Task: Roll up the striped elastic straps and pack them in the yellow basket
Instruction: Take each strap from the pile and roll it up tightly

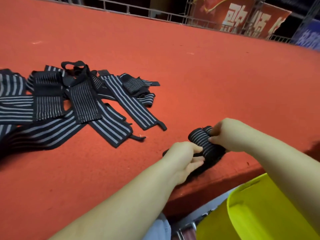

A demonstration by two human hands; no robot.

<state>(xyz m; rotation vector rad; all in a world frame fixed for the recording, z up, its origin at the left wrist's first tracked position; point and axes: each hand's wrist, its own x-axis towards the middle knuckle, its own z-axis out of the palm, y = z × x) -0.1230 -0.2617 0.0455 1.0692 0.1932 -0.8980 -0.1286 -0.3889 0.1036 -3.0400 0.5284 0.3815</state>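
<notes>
The strap [206,144] you are rolling sits near the front edge of the table [173,58], between your two hands, already wound into a thick bundle. Its long axis runs from upper left to lower right, slanting toward you, with the pale stripes crossing it. A loose dark tail spills from under the bundle toward the table edge.

Your right hand [226,134] is at the far right end, fingers curled over the top of the roll and pinching it. Your left hand [183,158] is at the near left side, fingers bent around the lower part and the loose tail. Both hands are touching it, so neither needs to reach.

The basket [259,210] lies below the table edge, down and to the right of the roll, under your right forearm. That makes your right hand the nearer one for the drop, I'd judge, once the tail is tucked in.

The pile of unrolled straps [72,101] lies well apart to the left, nearer your left hand.
</notes>
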